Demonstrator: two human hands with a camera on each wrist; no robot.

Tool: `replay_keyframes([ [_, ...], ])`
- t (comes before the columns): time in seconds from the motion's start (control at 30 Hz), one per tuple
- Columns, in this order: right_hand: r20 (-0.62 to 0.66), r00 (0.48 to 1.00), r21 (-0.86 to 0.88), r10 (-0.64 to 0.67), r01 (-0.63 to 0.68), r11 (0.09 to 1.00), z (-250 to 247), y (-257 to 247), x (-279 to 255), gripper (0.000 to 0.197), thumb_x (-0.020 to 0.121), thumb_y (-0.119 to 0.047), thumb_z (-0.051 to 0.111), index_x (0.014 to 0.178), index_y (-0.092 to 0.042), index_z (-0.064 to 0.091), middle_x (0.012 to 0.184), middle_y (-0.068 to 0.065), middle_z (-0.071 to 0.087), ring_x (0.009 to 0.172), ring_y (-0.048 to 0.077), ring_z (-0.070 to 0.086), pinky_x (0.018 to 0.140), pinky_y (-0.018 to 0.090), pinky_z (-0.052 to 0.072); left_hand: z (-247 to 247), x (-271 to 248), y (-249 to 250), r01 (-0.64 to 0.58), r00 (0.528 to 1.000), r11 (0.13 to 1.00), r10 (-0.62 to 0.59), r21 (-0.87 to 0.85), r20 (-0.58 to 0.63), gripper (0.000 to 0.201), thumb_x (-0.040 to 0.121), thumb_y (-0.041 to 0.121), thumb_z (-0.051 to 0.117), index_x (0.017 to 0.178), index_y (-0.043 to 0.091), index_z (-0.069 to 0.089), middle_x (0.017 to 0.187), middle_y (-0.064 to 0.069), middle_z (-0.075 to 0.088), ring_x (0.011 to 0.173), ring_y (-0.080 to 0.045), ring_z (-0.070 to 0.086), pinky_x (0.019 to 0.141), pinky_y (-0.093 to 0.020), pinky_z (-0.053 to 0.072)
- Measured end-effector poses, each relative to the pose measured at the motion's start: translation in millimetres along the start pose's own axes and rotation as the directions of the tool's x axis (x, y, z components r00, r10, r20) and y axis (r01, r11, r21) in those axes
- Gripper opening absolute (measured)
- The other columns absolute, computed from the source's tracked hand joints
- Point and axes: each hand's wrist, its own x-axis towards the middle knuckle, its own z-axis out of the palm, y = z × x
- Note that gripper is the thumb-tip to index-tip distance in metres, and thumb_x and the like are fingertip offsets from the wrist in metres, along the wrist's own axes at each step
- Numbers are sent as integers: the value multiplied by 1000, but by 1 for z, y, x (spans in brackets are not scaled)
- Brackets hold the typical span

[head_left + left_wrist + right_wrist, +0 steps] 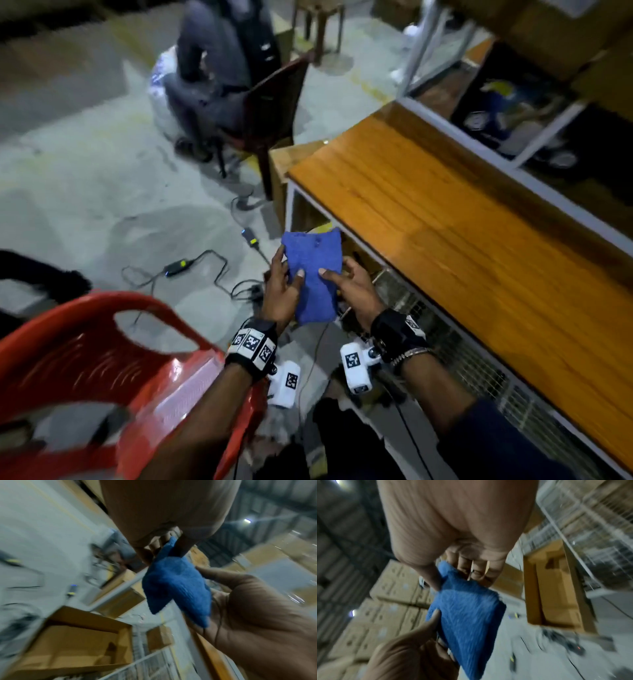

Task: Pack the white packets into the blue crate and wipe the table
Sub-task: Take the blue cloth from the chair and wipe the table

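Both my hands hold a folded blue cloth (313, 274) in the air, just off the near left end of the wooden table (462, 240). My left hand (289, 265) pinches its left edge, thumb on top. My right hand (337, 270) pinches the right edge the same way. The left wrist view shows my left hand (164, 543) gripping the blue cloth (176, 585), with my right hand (257, 615) under it. From the right wrist, my right hand (453, 574) grips the cloth (467, 615) opposite my left hand (412, 642). No white packets or blue crate are visible.
A red plastic chair (102, 359) stands close at my lower left. Another person sits on a dark chair (274, 113) beyond the table's end. Cables and chargers (178, 265) lie on the floor. An open cardboard box (72, 642) sits below the table. A white-framed shelf (513, 113) backs it.
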Motion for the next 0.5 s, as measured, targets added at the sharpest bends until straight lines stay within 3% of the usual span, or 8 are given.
replay_keyframes([
  [0.07, -41, 998, 37, -55, 57, 998, -36, -22, 3, 43, 89, -5, 74, 129, -8, 58, 120, 12, 73, 103, 28, 72, 71, 32, 57, 40, 20, 20, -42, 995, 999, 42, 6, 90, 57, 98, 17, 58, 147, 14, 28, 143, -10, 55, 128, -23, 58, 106, -48, 49],
  [0.13, -55, 995, 49, -89, 92, 995, -67, -45, 9, 48, 88, -7, 76, 133, -11, 58, 121, 10, 73, 108, 31, 71, 71, 32, 57, 77, 38, 41, -61, 985, 998, 59, 6, 159, 40, 101, 4, 52, 135, 7, 31, 134, -13, 60, 116, -15, 65, 97, -39, 55],
  [0.2, -66, 989, 93, -131, 137, 986, -100, -66, 19, 48, 89, -5, 75, 134, -11, 59, 124, 8, 72, 113, 30, 69, 81, 37, 59, 112, 57, 65, -72, 975, 997, 74, -16, 212, 35, 101, -2, 50, 131, 5, 35, 127, -12, 61, 103, -5, 68, 85, -26, 56],
  [0.27, -89, 982, 167, -168, 181, 969, -127, -80, 34, 48, 90, 0, 71, 135, -8, 58, 127, 10, 71, 114, 27, 68, 89, 39, 58, 140, 78, 81, -105, 966, 992, 118, -68, 231, 34, 101, -1, 51, 132, 6, 39, 127, -14, 63, 106, -14, 69, 84, -32, 58],
  [0.33, -105, 980, 229, -170, 190, 955, -143, -82, 55, 49, 88, 1, 73, 133, -8, 59, 127, 14, 70, 112, 31, 68, 94, 45, 56, 158, 100, 89, -136, 954, 987, 154, -86, 258, 36, 103, 6, 52, 137, 10, 42, 130, -13, 63, 112, -27, 67, 87, -44, 59],
  [0.4, -102, 988, 247, -117, 139, 959, -156, -75, 83, 46, 85, -7, 76, 128, -10, 60, 124, 24, 68, 103, 36, 69, 89, 50, 55, 174, 126, 82, -158, 957, 987, 150, 14, 250, 35, 104, 22, 53, 139, 22, 46, 134, -6, 61, 116, -29, 65, 90, -52, 57],
  [0.47, -175, 984, 125, -24, 47, 991, -168, -66, 114, 36, 84, -12, 75, 117, -15, 60, 117, 31, 67, 85, 31, 67, 75, 44, 53, 178, 155, 66, -220, 962, 928, 154, 301, 227, 53, 96, 47, 52, 142, 23, 44, 136, -7, 59, 118, -31, 62, 93, -55, 53],
  [0.5, -215, 976, 19, 14, -10, 1000, -175, -60, 127, 36, 86, -12, 75, 117, -17, 58, 113, 27, 69, 82, 28, 66, 72, 40, 53, 177, 169, 56, -251, 961, 836, 154, 489, 230, 70, 88, 57, 49, 144, 15, 44, 136, -14, 57, 120, -36, 58, 96, -55, 50],
])
